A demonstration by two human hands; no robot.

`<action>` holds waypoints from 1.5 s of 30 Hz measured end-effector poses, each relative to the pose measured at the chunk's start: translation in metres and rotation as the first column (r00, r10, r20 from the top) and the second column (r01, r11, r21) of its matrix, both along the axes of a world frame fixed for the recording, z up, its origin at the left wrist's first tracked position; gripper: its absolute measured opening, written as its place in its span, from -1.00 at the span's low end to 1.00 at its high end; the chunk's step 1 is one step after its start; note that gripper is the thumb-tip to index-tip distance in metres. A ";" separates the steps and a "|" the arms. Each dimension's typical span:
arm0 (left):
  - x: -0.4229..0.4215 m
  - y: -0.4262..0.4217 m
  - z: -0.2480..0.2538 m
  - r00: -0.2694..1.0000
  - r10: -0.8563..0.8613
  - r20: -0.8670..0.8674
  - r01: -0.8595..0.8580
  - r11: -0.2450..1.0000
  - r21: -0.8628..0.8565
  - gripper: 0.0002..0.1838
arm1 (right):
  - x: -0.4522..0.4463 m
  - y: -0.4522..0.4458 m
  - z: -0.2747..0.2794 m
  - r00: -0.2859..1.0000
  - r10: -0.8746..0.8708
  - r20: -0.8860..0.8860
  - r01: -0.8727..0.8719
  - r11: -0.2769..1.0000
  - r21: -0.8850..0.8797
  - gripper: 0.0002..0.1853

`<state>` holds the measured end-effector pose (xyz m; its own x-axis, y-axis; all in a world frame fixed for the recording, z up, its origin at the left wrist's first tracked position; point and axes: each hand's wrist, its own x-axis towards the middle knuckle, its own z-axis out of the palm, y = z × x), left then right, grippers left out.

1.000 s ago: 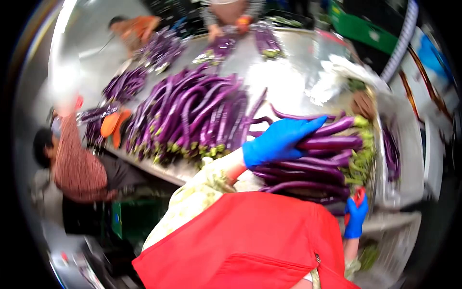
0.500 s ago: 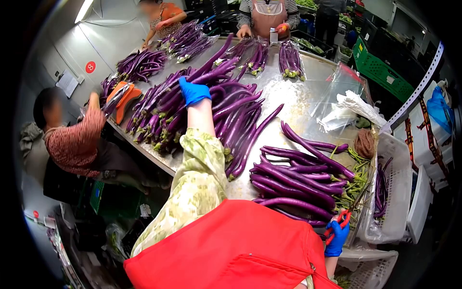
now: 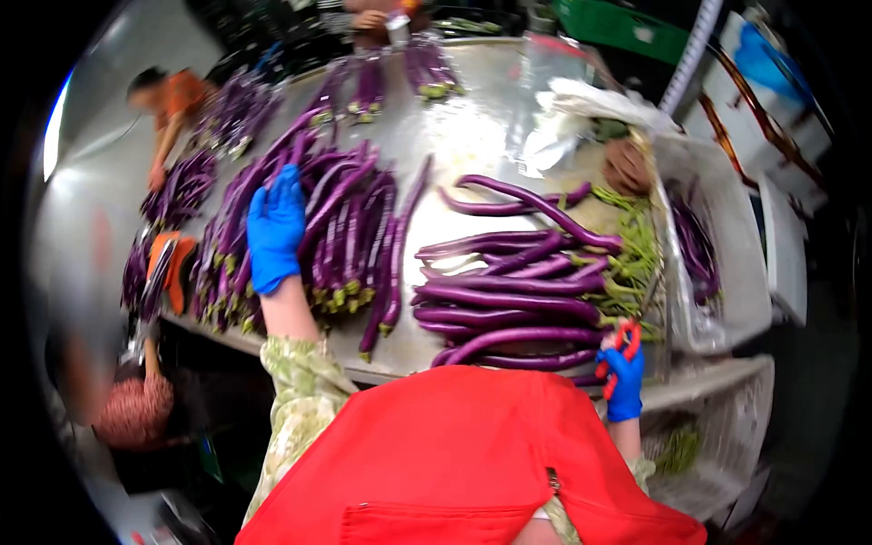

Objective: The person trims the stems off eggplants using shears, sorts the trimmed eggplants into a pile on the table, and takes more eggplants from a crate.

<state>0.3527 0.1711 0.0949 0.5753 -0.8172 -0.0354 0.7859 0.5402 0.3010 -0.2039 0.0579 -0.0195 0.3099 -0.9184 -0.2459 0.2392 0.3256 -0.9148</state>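
Blue-gloved, my left hand (image 3: pixel 276 231) lies on the big pile of long purple eggplants (image 3: pixel 341 241) at the left of the table, its fingers stretched out and flat. At the lower right, my right hand (image 3: pixel 624 380) is closed around the red handles of a pair of scissors (image 3: pixel 627 338); their blades are hard to make out. Right beside it a second group of eggplants (image 3: pixel 518 300) lies sideways, stem ends toward the right. Cut green stems (image 3: pixel 639 245) are heaped along that edge.
A white crate (image 3: pixel 668 272) with a few eggplants stands against the table's right side, another crate (image 3: pixel 763 400) below it. Bagged eggplants (image 3: pixel 431 68) lie at the far edge. Plastic bags and a brown cloth (image 3: pixel 627 166) sit at the back right. Co-workers stand at the left and far sides.
The view has swung, shifting the table within the frame. My left hand's fingers have straightened and lie flat on the pile. The right hand still holds the scissors.
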 end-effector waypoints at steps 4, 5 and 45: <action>-0.092 -0.073 0.011 0.795 -0.015 0.606 -0.254 0.899 0.356 -0.59 | 0.003 -0.002 -0.008 0.997 -0.073 0.020 0.073 0.997 -0.001 -0.32; -0.118 -0.094 0.011 0.758 -0.162 0.632 -0.178 0.881 0.439 -0.59 | 0.004 -0.003 -0.009 0.996 -0.087 0.031 0.087 0.996 0.001 -0.32; -0.186 -0.290 -0.140 -0.471 -0.637 0.610 -0.346 0.770 0.537 -0.64 | 0.007 -0.018 -0.006 0.972 -0.233 0.020 0.227 0.959 0.173 -0.35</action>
<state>0.1668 -0.1190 -0.0455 0.0404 -0.9969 -0.0670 -0.8010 -0.0724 0.5943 -0.1970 0.0398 -0.0253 0.1078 -0.9125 -0.3946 0.3605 0.4058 -0.8399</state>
